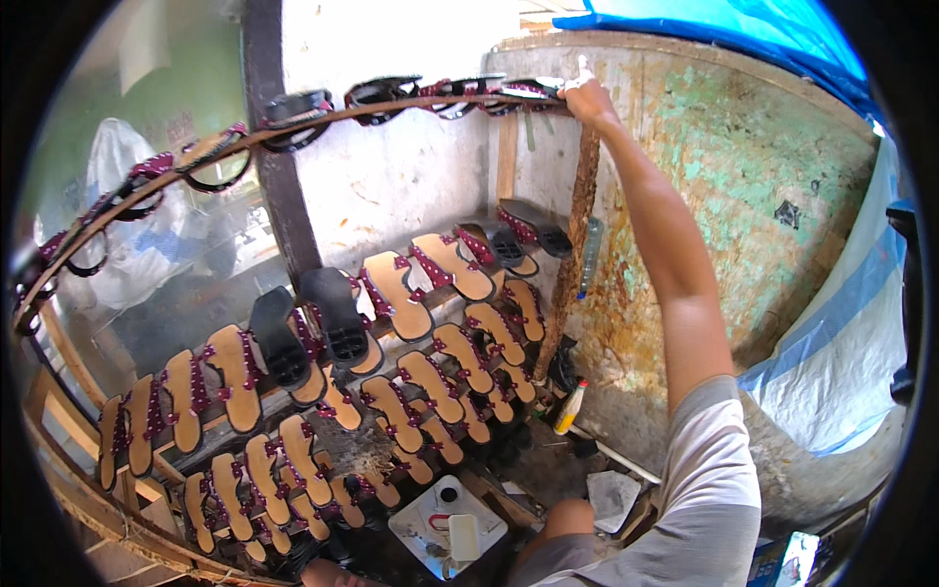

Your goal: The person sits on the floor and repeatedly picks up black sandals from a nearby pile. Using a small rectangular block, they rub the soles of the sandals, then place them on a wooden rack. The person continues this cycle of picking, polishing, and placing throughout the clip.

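My right arm is stretched far up, and my right hand point(589, 102) is at the right end of a long wooden rail point(362, 110). Its fingers are closed at the end of a black-soled sandal point(528, 90) with a dark red dotted strap; one finger points upward, and glare washes out the fingertips. More sandals point(298, 119) of this kind sit along the rail to the left. At the lower edge shows a patch of skin point(328, 575), perhaps my left hand; its fingers cannot be made out.
Tiered racks below hold several rows of tan-footbed sandals point(264, 474), some with black soles turned up. A rough wooden post point(583, 201) stands under the rail's end. Lower down are a yellow bottle point(570, 408) and a white board point(411, 523). Plastic sheeting point(831, 377) hangs at right.
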A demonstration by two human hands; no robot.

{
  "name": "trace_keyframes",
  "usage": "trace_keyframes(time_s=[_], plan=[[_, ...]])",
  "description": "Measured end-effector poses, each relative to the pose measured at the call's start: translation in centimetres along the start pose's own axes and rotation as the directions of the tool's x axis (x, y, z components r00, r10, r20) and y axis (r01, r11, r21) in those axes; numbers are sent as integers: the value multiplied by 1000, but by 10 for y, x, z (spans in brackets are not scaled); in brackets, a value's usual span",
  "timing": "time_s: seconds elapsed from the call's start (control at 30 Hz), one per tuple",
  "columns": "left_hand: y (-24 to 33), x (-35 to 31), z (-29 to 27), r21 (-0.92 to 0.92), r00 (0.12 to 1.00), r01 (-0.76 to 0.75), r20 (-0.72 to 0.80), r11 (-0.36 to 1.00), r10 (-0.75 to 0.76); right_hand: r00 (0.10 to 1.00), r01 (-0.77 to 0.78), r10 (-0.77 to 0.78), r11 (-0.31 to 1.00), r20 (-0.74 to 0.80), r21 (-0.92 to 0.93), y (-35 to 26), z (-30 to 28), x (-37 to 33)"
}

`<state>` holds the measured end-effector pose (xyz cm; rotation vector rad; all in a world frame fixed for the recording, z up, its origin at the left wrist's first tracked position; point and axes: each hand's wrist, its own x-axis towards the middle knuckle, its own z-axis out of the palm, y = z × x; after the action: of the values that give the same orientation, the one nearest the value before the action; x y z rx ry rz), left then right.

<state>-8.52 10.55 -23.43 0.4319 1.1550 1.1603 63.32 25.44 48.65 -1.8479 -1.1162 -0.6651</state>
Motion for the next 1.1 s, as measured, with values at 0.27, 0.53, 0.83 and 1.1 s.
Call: trace_keyframes(time_s=[0.27,0.53,0.83,1.1], plan=[[-7,-52,-87,-48,999,-40,33,998,42,993,115,-113,900,-30,421,-60,-26,-173],[46,-113,-159,-237,976,-212,7,948,220,814,-299,-132,740,566,603,-71,33,-597],[-84,-147,-386,-391,557,-290,-811,873,-178,241,-329,-169,912,956,244,-113,44,-839],[-269,-127,-425,34,317,686,-913,727,-257,215,-115,-334,925,918,363,-125,57,-818]])
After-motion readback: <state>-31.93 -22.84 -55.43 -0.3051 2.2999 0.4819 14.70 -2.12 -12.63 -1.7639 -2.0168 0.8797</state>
